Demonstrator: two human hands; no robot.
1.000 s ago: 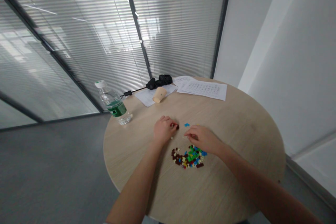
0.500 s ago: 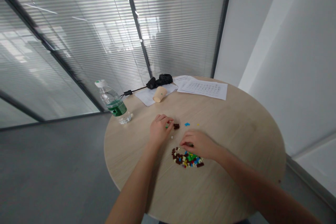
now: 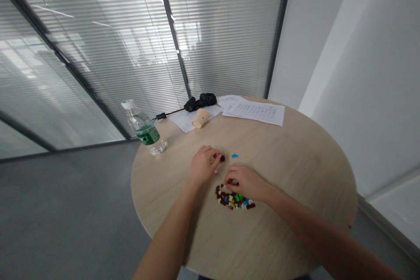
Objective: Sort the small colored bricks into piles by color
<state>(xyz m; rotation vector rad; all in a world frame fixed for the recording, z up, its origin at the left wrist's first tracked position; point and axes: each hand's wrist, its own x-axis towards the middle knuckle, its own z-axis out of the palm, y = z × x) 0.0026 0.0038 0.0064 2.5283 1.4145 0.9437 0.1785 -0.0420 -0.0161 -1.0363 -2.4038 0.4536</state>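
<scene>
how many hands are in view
2. The left hand is beside the dark brown bricks; the right hand is at the far edge of the mixed brick pile. No other hands show.

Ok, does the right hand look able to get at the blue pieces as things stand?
Probably yes: the blue pieces lie on the tabletop just beyond the right hand, with nothing visible between; the left hand sits left of that path.

One brick pile (image 3: 231, 199), one bottle (image 3: 148, 134), one cup (image 3: 201, 118)
</scene>
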